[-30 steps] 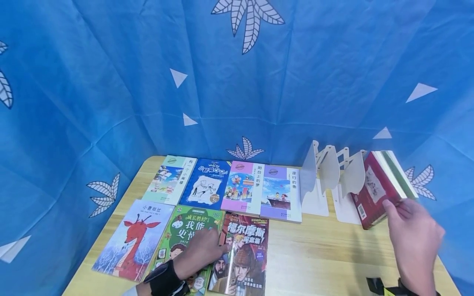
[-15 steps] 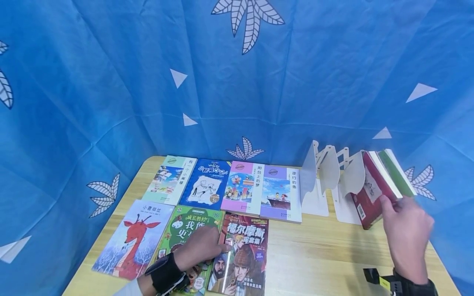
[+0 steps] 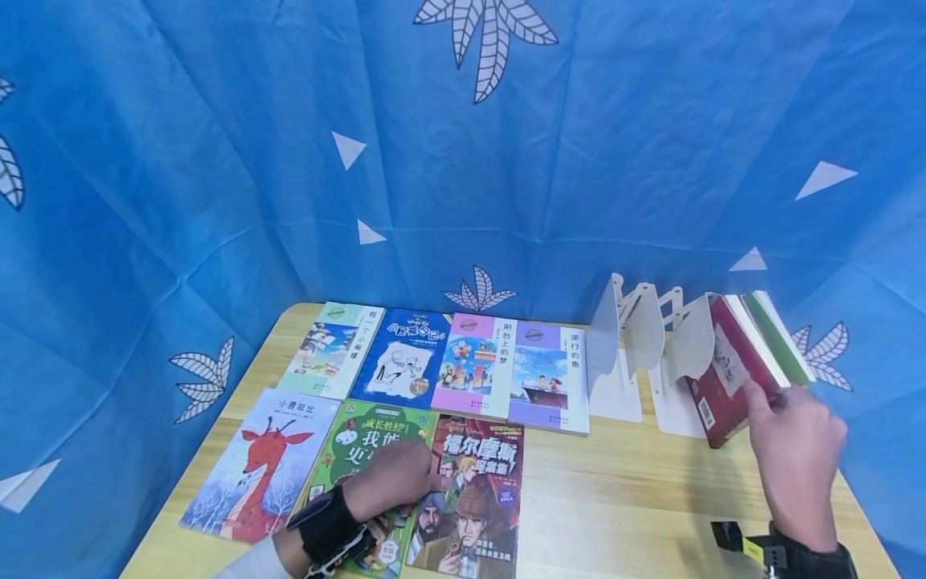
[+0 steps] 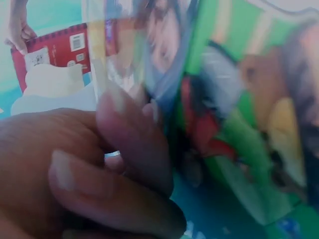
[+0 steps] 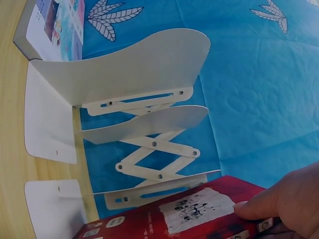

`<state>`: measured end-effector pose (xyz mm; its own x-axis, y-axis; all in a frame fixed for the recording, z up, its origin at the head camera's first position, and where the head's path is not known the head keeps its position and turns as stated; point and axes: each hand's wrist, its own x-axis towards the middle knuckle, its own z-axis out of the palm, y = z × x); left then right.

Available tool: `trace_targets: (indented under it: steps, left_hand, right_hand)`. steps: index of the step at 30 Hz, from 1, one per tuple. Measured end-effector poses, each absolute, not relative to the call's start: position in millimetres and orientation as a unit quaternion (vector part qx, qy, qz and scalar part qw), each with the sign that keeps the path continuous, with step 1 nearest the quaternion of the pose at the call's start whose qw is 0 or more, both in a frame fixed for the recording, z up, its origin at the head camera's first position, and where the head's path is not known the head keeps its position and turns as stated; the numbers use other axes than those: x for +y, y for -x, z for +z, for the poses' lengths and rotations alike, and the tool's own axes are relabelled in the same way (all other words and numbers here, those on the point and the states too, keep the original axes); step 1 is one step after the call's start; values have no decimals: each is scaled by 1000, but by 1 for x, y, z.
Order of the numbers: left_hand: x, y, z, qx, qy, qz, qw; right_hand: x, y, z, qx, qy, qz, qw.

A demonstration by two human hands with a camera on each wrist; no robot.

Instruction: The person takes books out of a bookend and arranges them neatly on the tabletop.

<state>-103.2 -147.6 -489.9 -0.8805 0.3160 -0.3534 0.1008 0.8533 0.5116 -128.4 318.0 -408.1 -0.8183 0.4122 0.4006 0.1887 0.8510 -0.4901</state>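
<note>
In the head view my right hand [image 3: 799,458] grips a red hardcover book [image 3: 732,370] by its near edge, thumb on the cover with the white sketch. Tilted, it leans beside the white metal bookend rack [image 3: 683,350]; a green book [image 3: 777,338] leans just behind it. In the right wrist view the thumb [image 5: 249,206] presses the red cover. My left hand [image 3: 394,478], fingers curled, lies over the green comic-style book [image 3: 362,430], at the left edge of the glossy detective book [image 3: 477,498]. I cannot tell whether it pinches that edge.
Along the back lie a pale green book [image 3: 329,350], a blue book [image 3: 401,358], a pink book [image 3: 473,366] and a purple book [image 3: 547,374]. A red deer picture book [image 3: 260,466] is front left. A blue leaf-print cloth [image 3: 463,161] hangs behind the wooden table [image 3: 600,498].
My right hand has shifted slightly left along the red book, and a gap has opened between the red and green books. My left hand stays nearly in place.
</note>
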Motion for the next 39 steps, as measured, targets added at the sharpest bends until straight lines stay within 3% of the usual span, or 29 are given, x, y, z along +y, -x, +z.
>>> trace_targets:
  steps: [23, 33, 39]
  left_hand:
    - [-145, 103, -486, 927, -102, 257, 255]
    - [-140, 113, -486, 964, -107, 181, 163]
    - [-139, 122, -482, 959, -116, 207, 155]
  right_hand:
    - [321, 132, -406, -929, 169, 219, 245]
    - [322, 132, -404, -930, 160, 215, 250]
    - [320, 129, -401, -933, 148, 206, 256]
